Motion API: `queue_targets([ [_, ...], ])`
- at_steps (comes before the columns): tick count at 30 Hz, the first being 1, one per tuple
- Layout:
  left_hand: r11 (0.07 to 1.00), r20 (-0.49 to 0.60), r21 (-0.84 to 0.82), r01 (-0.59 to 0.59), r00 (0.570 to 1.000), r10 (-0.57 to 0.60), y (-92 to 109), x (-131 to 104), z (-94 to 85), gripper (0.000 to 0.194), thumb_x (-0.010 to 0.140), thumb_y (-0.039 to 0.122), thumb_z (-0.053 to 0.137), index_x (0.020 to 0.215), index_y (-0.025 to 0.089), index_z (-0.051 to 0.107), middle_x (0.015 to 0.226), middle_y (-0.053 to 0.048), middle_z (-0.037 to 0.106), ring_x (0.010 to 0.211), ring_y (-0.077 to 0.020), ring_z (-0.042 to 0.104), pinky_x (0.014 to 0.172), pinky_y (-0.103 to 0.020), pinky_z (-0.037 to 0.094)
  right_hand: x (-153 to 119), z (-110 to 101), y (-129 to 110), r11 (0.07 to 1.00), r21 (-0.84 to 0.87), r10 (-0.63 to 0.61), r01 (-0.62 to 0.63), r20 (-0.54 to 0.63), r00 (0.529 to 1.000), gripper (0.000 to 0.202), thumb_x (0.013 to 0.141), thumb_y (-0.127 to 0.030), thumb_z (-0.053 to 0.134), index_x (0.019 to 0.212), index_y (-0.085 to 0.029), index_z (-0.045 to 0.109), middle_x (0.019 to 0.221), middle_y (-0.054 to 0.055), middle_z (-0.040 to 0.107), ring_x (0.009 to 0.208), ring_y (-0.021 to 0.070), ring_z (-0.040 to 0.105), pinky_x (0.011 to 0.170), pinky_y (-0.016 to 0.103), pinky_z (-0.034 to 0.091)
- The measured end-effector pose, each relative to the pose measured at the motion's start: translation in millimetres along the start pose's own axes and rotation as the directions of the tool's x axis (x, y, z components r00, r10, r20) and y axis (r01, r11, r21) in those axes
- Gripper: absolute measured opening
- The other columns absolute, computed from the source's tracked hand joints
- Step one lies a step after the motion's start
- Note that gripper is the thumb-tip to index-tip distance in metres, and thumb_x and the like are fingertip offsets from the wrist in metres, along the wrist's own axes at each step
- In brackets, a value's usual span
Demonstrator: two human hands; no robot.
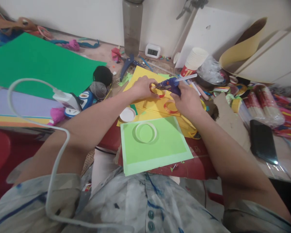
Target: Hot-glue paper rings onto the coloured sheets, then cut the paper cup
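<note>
My right hand is wrapped round a blue hot glue gun, a pale glue stick jutting from its back. Its nozzle points left, at a small red and yellow paper ring that my left hand pinches. Below them, yellow sheets carry another red-edged paper ring. Nearer to me lies a light green sheet with a white paper ring on it. A round white lid sits left of that sheet.
At the left are a large green sheet, a power strip and a white cable crossing my left arm. Behind stand a grey bottle, a small clock and stacked paper cups. A phone lies right.
</note>
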State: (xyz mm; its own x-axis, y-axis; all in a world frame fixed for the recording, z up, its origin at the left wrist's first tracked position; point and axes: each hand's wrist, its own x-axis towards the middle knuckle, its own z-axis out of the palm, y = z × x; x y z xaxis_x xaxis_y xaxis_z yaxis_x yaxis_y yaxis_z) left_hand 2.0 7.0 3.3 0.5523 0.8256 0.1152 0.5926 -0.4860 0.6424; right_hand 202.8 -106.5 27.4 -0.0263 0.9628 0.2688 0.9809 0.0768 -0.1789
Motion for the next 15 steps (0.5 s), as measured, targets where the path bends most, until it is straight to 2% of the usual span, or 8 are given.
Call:
queue_targets([
  [6, 0.993, 0.007, 0.113, 0.041, 0.999, -0.042, 4, 2, -1.3, 0.055, 0.065, 0.05, 0.093, 0.113, 0.027, 0.077, 0.103, -0.007, 0.066, 0.101, -0.0284, 0.062, 0.089, -0.04, 0.049, 2, 5, -5, 1.0, 0.02, 0.006, -0.006, -0.002, 1.0, 0.033, 0.096, -0.026, 0.057, 0.128, -0.019, 0.063, 0.119, 0.02, 0.075, 0.114, 0.0418, 0.068, 0.098, 0.056, 0.052],
  [15, 0.993, 0.026, 0.113, 0.033, 0.999, -0.036, 5, 1, -3.2, 0.054, 0.066, 0.054, 0.089, 0.111, 0.027, 0.077, 0.097, -0.005, 0.067, 0.1, -0.028, 0.063, 0.089, -0.039, 0.047, 5, 10, -1, 0.998, 0.069, 0.0, 0.0, -0.004, 1.0, 0.03, 0.095, -0.026, 0.059, 0.124, -0.019, 0.063, 0.12, 0.02, 0.074, 0.117, 0.0416, 0.067, 0.1, 0.054, 0.051],
])
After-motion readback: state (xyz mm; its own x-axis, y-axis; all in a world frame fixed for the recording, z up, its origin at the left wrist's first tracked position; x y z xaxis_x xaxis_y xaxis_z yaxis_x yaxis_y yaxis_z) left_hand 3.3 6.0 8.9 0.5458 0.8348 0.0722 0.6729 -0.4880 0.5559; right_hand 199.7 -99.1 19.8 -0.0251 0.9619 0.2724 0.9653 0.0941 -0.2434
